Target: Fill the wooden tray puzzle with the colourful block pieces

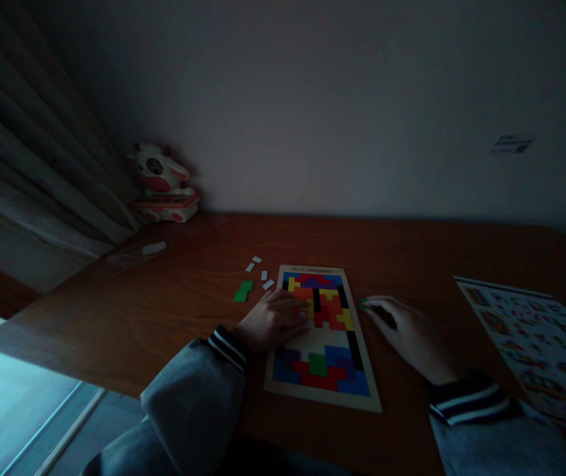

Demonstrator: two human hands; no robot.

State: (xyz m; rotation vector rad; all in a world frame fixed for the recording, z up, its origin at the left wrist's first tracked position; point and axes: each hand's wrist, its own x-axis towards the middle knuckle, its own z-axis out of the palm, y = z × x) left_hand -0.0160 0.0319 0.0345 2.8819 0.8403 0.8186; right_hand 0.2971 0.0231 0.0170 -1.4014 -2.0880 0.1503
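2 hands: left flat on puzzle board, right pinching green piece beside it.

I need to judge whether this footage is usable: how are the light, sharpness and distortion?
Head view: very dim, bluish daylight at the lower left; the puzzle board colours still read, but the left hand, right hand and printed sheet look murky and soft; wide-angle bending at the desk edges.

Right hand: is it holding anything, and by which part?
The right hand pinches a small green piece at its fingertips, beside the puzzle board; which part is gripped cannot be told.
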